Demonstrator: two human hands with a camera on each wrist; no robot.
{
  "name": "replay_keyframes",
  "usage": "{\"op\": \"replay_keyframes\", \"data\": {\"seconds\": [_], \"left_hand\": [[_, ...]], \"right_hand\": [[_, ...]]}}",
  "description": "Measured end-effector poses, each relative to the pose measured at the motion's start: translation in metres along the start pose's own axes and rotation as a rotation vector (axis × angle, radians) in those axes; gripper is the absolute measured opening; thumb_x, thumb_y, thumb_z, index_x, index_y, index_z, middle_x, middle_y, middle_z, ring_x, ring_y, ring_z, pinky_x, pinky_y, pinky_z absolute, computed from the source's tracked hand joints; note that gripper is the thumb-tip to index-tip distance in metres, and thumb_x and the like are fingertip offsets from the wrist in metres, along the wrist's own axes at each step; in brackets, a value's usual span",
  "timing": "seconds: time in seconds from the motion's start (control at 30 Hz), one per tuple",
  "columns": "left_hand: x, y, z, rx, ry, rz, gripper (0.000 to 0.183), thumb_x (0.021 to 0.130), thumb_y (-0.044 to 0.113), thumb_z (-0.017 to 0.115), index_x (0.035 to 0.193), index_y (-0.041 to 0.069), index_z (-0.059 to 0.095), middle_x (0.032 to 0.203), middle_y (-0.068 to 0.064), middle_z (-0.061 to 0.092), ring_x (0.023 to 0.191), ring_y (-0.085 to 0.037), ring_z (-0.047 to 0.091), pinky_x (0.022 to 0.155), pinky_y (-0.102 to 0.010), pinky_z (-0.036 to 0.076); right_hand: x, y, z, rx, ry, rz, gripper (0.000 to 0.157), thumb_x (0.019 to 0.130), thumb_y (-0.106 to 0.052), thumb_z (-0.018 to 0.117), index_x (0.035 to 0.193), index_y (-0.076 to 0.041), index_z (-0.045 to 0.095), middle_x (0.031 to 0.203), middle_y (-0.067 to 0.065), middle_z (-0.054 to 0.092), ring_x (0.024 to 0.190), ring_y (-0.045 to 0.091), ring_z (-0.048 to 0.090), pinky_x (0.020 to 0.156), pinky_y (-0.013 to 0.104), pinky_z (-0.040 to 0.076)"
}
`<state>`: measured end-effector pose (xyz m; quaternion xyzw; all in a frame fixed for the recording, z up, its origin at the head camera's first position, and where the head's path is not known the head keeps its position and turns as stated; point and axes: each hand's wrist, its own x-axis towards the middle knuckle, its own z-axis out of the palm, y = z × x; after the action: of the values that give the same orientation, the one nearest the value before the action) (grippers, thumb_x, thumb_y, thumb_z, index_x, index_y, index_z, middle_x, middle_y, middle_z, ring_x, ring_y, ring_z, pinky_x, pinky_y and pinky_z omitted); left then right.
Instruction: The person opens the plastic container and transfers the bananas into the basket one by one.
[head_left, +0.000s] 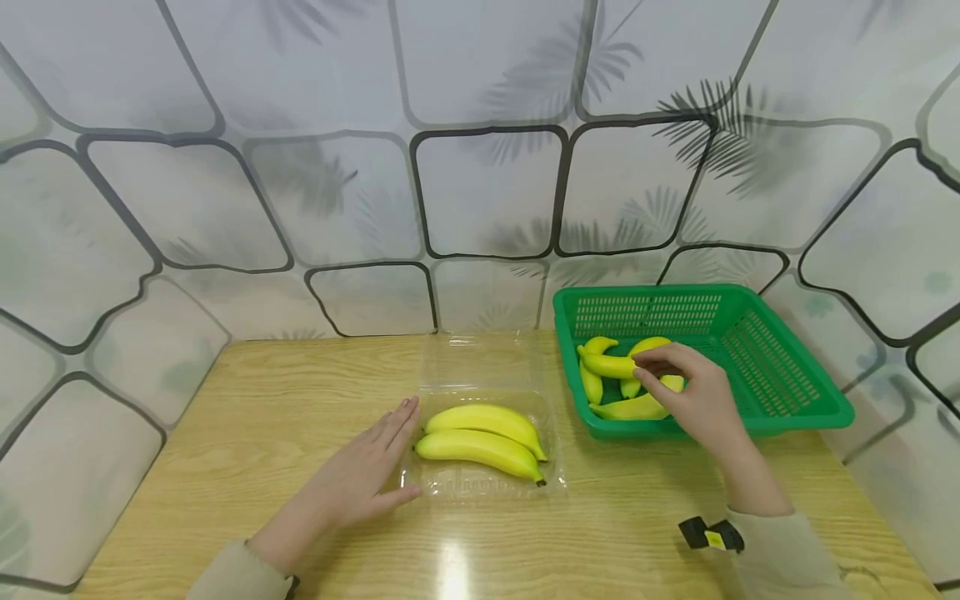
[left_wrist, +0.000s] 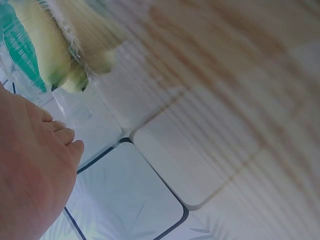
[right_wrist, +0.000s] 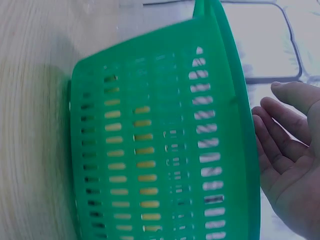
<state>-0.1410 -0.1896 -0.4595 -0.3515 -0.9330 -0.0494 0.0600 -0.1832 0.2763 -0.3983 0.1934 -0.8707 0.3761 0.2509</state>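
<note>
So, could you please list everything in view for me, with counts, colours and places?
Clear box: one, transparent, on the table, lid open
Boxed bananas: two, yellow, side by side inside the clear box
Basket: one, green, right of the clear box
Basket bananas: at least three, yellow, inside the basket; the hand hides part
Held banana: one, yellow, over the basket
Table: one, light wood, under everything
Wall covering: pale with dark outlines and grey leaves, behind
Sleeves: two, beige, at the wrists
Left hand: one, at the clear box's left edge
Right hand: one, pinching the held banana
</note>
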Motion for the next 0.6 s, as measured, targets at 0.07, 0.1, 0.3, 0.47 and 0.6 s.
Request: {"op": "replay_keyframes", "data": {"seconds": [0.07, 0.1, 0.3, 0.47, 0.6], "left_hand": [[0.0, 0.0, 0.0, 0.005, 0.003, 0.002, 0.101, 0.1, 0.059, 0.063, 0.166, -0.006, 0.022, 0.176, -0.023, 0.02, 0.163, -0.037, 0.027, 0.129, -0.05, 0.036], [0.0, 0.0, 0.0, 0.007, 0.005, 0.003, 0.101, 0.1, 0.059, 0.063, 0.166, -0.006, 0.022, 0.176, -0.024, 0.02, 0.162, -0.038, 0.027, 0.129, -0.05, 0.036], [0.0, 0.0, 0.0, 0.006, 0.002, -0.001, 0.101, 0.1, 0.059, 0.063, 0.166, -0.005, 0.021, 0.176, -0.023, 0.019, 0.163, -0.037, 0.027, 0.129, -0.049, 0.035], [0.0, 0.0, 0.0, -0.002, 0.001, -0.002, 0.101, 0.1, 0.058, 0.063, 0.166, -0.006, 0.021, 0.176, -0.024, 0.019, 0.162, -0.038, 0.027, 0.129, -0.05, 0.036], [0.001, 0.0, 0.001, -0.003, 0.003, 0.001, 0.1, 0.101, 0.057, 0.064, 0.166, -0.006, 0.022, 0.176, -0.023, 0.019, 0.163, -0.038, 0.027, 0.129, -0.05, 0.036]], "right_hand": [[0.001, -0.002, 0.004, 0.005, -0.007, -0.018, 0.021, 0.089, 0.008, 0.079, 0.105, -0.006, 0.079, 0.097, 0.009, 0.077, 0.088, -0.018, 0.058, 0.078, 0.0, 0.05], [0.001, -0.004, 0.005, 0.006, -0.01, -0.023, 0.021, 0.089, 0.008, 0.08, 0.105, -0.006, 0.079, 0.097, 0.009, 0.077, 0.088, -0.018, 0.059, 0.077, 0.001, 0.051], [0.001, -0.012, 0.015, 0.016, -0.043, -0.016, 0.02, 0.089, 0.006, 0.08, 0.106, -0.005, 0.079, 0.098, 0.008, 0.078, 0.088, -0.014, 0.06, 0.075, 0.005, 0.052], [0.002, -0.019, 0.023, 0.013, -0.066, -0.025, 0.021, 0.089, 0.004, 0.081, 0.107, -0.008, 0.08, 0.099, 0.005, 0.078, 0.089, -0.011, 0.061, 0.076, 0.006, 0.051], [0.004, -0.025, 0.03, 0.038, -0.083, -0.053, 0.023, 0.088, 0.005, 0.081, 0.108, -0.007, 0.079, 0.101, 0.006, 0.078, 0.089, -0.008, 0.064, 0.078, 0.007, 0.054]]}}
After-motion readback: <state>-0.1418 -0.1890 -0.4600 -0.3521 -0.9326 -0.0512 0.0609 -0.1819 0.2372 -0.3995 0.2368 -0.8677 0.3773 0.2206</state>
